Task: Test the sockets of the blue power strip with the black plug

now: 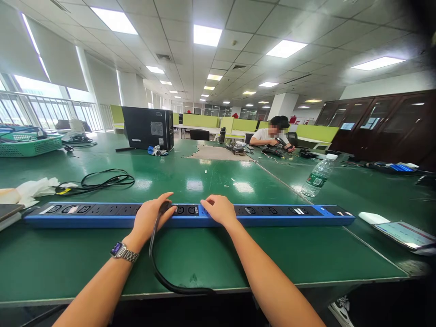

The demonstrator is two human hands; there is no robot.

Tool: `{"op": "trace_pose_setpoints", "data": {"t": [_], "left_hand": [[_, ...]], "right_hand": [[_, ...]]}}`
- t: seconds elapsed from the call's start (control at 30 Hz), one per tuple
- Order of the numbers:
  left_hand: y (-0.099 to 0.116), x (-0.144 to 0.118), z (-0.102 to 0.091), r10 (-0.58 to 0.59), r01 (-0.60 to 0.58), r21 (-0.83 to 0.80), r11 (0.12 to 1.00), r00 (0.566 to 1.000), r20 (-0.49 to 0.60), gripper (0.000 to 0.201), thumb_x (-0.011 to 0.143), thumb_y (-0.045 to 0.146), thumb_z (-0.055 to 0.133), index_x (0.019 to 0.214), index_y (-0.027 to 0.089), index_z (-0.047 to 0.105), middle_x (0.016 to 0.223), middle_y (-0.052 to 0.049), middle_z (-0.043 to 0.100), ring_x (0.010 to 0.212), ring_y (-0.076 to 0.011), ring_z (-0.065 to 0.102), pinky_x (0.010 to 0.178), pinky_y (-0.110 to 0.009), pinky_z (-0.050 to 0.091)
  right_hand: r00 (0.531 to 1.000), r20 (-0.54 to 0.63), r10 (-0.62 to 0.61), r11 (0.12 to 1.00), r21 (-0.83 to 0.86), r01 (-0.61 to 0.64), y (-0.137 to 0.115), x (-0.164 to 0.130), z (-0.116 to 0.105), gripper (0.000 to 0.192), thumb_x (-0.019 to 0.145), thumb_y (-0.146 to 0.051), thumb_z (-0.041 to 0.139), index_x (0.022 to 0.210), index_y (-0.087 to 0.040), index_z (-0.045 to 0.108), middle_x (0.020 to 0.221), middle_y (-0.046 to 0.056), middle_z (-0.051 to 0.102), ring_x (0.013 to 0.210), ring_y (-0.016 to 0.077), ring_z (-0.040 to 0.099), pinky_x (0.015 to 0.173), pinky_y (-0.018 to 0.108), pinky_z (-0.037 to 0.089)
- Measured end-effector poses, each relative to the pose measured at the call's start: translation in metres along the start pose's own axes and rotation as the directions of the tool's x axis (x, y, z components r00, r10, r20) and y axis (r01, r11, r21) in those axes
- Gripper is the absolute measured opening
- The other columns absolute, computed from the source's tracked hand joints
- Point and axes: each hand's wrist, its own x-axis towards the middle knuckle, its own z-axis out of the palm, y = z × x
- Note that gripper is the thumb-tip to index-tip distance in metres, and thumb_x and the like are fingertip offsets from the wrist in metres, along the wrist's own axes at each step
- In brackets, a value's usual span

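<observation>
A long blue power strip point(289, 221) with a black socket face lies across the green table. My left hand point(148, 217) is closed around a black plug point(165, 207) at the strip's sockets, left of the middle. Whether the plug sits fully in a socket is hidden by the fingers. From it a black power cord point(154, 259) loops down over the table's front edge. My right hand point(220, 210) grips the strip just right of its middle, fingers curled over the far side.
A coiled black cable point(102, 180) and white tissue point(36, 188) lie at left, near a green basket point(30, 145). Behind stands a black computer case point(146, 128). At right are a water bottle point(319, 176) and a tablet point(405, 234). A person point(272, 136) works at the far side.
</observation>
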Motion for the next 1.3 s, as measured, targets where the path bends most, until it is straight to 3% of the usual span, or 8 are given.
{"op": "trace_pose_setpoints", "data": {"t": [0.1,0.27,0.47,0.73,1.07,1.3], "left_hand": [[0.005,0.0,0.002,-0.087,0.091,0.127,0.988,0.995,-0.039,0.048,0.087,0.055,0.052,0.123,0.023,0.057,0.096,-0.005,0.075,0.09,-0.0263,0.069,0.081,-0.035,0.05],[0.011,0.001,0.002,-0.089,0.099,0.235,0.967,0.995,-0.049,0.039,0.087,0.057,0.05,0.103,0.024,0.064,0.084,-0.005,0.074,0.082,-0.0255,0.069,0.08,-0.034,0.047],[0.014,0.002,0.0,-0.096,0.106,0.239,0.965,0.994,-0.055,0.034,0.088,0.057,0.048,0.088,0.026,0.063,0.075,-0.001,0.069,0.073,-0.0219,0.066,0.076,-0.031,0.043],[0.011,0.001,0.001,-0.088,0.099,0.22,0.97,0.994,-0.058,0.034,0.088,0.056,0.049,0.086,0.025,0.063,0.073,-0.001,0.068,0.073,-0.0212,0.064,0.074,-0.031,0.043],[0.005,-0.002,0.009,0.001,0.02,0.152,0.988,0.991,-0.133,0.028,0.09,0.051,0.052,0.089,0.025,0.064,0.091,-0.003,0.073,0.089,-0.0228,0.066,0.087,-0.036,0.045],[0.007,-0.001,0.007,-0.005,0.025,0.168,0.986,0.993,-0.121,0.03,0.09,0.053,0.051,0.089,0.026,0.065,0.089,-0.003,0.073,0.089,-0.0224,0.066,0.089,-0.036,0.046]], "right_hand": [[1.0,-0.004,-0.003,1.0,-0.004,0.003,-0.001,0.0,0.001,0.028,0.087,-0.045,0.053,0.083,-0.026,0.073,0.089,0.001,0.074,0.084,0.0196,0.066,0.067,0.028,0.041],[1.0,0.008,-0.002,1.0,-0.001,0.002,-0.001,0.0,0.0,0.028,0.087,-0.045,0.052,0.082,-0.026,0.072,0.089,0.001,0.074,0.082,0.0193,0.066,0.065,0.028,0.04],[1.0,0.014,0.006,1.0,0.007,-0.006,0.0,0.001,0.0,0.03,0.087,-0.046,0.051,0.078,-0.026,0.072,0.085,0.0,0.074,0.081,0.0185,0.065,0.064,0.027,0.039],[0.999,-0.005,0.037,0.999,-0.002,-0.037,-0.005,0.001,-0.002,0.033,0.089,-0.045,0.049,0.077,-0.025,0.072,0.082,0.001,0.074,0.077,0.0179,0.065,0.063,0.026,0.038],[0.998,-0.05,-0.047,0.998,-0.051,0.045,-0.009,-0.007,0.005,0.027,0.091,-0.038,0.049,0.09,-0.023,0.072,0.094,0.005,0.074,0.092,0.0225,0.064,0.086,0.034,0.041],[0.98,-0.105,-0.167,0.986,-0.034,0.164,-0.003,-0.016,0.009,0.024,0.092,-0.032,0.049,0.095,-0.023,0.071,0.103,0.004,0.074,0.098,0.0206,0.064,0.1,0.037,0.036]]}}
